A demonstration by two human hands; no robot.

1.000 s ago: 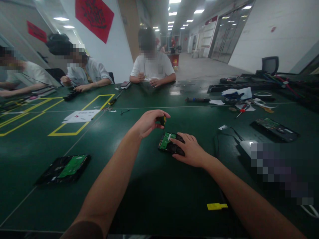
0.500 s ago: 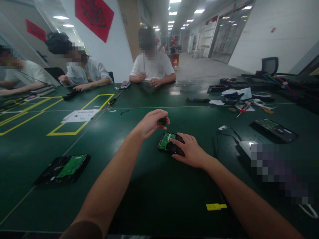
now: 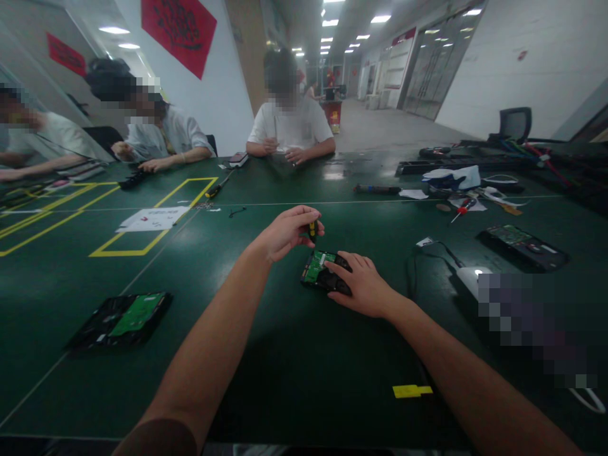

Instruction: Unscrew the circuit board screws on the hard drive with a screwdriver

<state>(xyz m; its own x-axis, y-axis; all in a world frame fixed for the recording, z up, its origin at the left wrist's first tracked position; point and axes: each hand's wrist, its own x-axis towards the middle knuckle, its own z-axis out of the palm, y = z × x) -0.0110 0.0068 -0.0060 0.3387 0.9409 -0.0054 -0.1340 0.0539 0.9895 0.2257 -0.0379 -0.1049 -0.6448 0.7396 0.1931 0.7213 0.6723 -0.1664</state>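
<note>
Turned slightly since before, one screwdriver is sitting pinched by fingers of the left hand while the right hand, fingers spread, is pressing one hard drive of three.

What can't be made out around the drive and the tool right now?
Head view:
- Tip of the black-and-yellow tool: hidden by the fingers of the left hand.
- Right part of the hard drive: covered by the right hand.
- Area beside the white device: hidden by a pixelated patch.
- Print on the paper sheet: too small to read.
</note>
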